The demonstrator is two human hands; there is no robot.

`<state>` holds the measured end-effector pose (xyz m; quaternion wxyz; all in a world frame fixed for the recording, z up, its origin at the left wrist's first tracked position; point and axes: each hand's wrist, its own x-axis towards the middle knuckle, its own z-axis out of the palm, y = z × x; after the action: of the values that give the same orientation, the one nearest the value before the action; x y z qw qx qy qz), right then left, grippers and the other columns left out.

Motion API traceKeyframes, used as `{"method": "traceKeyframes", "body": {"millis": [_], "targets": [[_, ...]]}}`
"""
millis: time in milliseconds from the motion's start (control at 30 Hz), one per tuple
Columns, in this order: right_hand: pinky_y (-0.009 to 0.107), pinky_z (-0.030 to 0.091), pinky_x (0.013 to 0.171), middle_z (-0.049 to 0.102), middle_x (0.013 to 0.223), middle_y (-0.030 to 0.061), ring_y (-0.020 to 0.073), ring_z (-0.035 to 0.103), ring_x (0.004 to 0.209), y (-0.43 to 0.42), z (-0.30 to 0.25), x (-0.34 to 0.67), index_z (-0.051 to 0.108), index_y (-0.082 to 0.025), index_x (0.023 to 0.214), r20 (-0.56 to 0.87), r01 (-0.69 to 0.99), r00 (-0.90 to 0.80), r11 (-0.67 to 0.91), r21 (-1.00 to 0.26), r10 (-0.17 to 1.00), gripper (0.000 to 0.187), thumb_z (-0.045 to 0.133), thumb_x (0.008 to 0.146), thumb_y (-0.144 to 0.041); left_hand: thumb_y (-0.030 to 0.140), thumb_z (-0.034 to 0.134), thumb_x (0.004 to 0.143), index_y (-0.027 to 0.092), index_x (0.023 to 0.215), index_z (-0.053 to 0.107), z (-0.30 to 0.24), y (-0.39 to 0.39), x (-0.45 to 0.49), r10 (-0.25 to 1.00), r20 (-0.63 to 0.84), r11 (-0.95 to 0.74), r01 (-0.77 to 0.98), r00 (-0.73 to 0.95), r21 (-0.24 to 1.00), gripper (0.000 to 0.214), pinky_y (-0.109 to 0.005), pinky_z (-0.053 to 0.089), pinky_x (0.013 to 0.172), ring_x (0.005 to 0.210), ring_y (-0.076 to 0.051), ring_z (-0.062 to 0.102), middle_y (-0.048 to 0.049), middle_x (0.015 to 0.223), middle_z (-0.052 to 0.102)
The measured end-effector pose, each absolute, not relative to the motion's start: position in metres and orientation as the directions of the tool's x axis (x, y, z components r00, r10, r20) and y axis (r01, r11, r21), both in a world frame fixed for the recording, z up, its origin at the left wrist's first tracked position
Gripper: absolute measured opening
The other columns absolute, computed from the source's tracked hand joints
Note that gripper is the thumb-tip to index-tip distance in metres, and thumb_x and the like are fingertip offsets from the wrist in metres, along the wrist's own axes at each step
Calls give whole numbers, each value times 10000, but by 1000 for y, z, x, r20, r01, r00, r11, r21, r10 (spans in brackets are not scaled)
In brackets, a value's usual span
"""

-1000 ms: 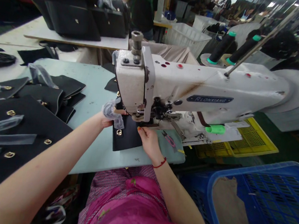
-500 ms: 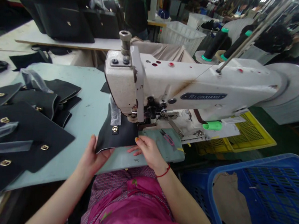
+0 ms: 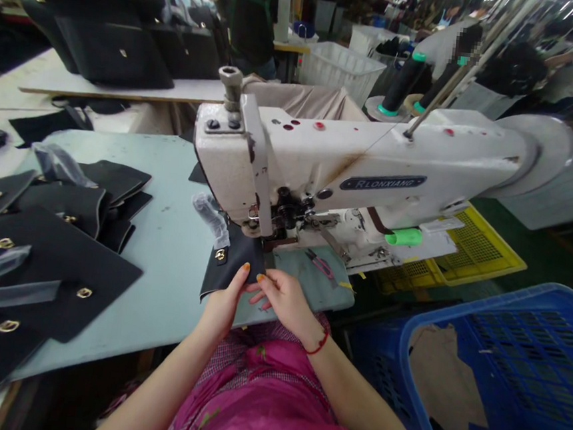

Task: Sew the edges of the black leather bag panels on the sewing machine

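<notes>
A black leather panel [image 3: 235,254] with a gold buckle [image 3: 220,255] and a plastic-wrapped strap [image 3: 210,218] lies under the head of the white sewing machine [image 3: 341,159]. My left hand [image 3: 226,303] grips its near edge, thumb on top and fingers underneath. Close beside it, my right hand [image 3: 282,298] pinches the panel's near right corner between thumb and forefinger, the other fingers loosely curled. The needle and the presser foot are hard to make out behind the machine head. Pink-handled scissors [image 3: 321,265] rest on the machine bed to the right of the panel.
Black panels with gold buckles [image 3: 61,269] are piled on the light-blue table [image 3: 170,278] at left. A blue basket [image 3: 405,346] with beige scraps stands at right, near a yellow crate [image 3: 494,250]. Black bags [image 3: 115,53] and a person [image 3: 248,21] are behind.
My left hand has moved right along the panel's near edge, close to my right hand. The panel has turned and shifted, and its strap now stands out to the left. The view has shifted slightly.
</notes>
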<state>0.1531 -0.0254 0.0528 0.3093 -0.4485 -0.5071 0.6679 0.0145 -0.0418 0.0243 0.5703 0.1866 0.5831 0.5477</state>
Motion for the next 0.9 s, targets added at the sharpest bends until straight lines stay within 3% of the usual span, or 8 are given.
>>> {"method": "traceKeyframes", "body": {"millis": [67,133,300,367,500,567,733,900], "targets": [[196,468,487,726,832,75,151,692,646,-27,52,152,600,-168,863,-294,49,-380,-298,-953,877,365,492,909,-513,401,787,698,192,1078,705,22,-44,13,821,-435,323,-328,-370,888,442,-387,473,1000,1139,-279,616,-72,1147,710],[191,452,477,721,766,73,137,674,593,-26,52,150,583,-159,824,-306,12,-389,-328,-945,869,398,489,903,-537,409,781,703,177,1038,716,24,-44,14,816,-458,338,-350,-353,873,412,-374,486,966,1076,-269,645,-87,1126,716],[175,418,480,713,711,64,113,645,548,-24,51,150,578,-149,823,-315,-206,-497,-463,-862,809,439,554,844,-587,552,651,770,133,892,735,37,-42,16,861,-490,463,-608,136,645,444,-336,538,641,643,-208,655,-83,742,723],[175,416,484,713,711,63,109,640,545,-23,49,152,584,-147,834,-313,-234,-502,-475,-848,806,438,562,837,-585,533,673,760,126,840,735,40,-42,16,857,-480,483,-616,187,622,419,-307,520,591,571,-174,614,-63,667,697],[176,428,497,724,743,72,123,669,605,-22,50,159,604,-144,866,-290,-139,-521,-415,-899,803,386,521,878,-522,428,751,733,115,914,741,34,-43,14,844,-536,450,-566,18,690,362,-307,525,768,799,-207,676,-105,871,741],[184,441,502,732,778,86,135,681,633,-21,52,164,610,-143,876,-302,-101,-524,-410,-907,796,361,509,883,-489,436,764,720,115,837,743,30,-45,11,824,-560,461,-479,-80,747,343,-333,511,801,802,-227,674,-113,838,735],[196,434,479,724,733,100,144,669,584,-18,57,167,644,-117,884,-384,-78,-464,-469,-880,798,397,468,876,-473,570,749,668,182,519,631,34,-48,5,794,-514,530,-45,-323,847,432,-322,450,658,614,-206,578,-43,578,621],[189,379,430,661,586,39,113,594,468,-15,58,156,623,-139,770,-353,51,-401,-364,-930,846,416,473,885,-510,600,747,632,197,515,631,42,-47,3,780,-508,570,80,-366,818,436,-318,418,593,616,-233,571,-49,550,600]]}}
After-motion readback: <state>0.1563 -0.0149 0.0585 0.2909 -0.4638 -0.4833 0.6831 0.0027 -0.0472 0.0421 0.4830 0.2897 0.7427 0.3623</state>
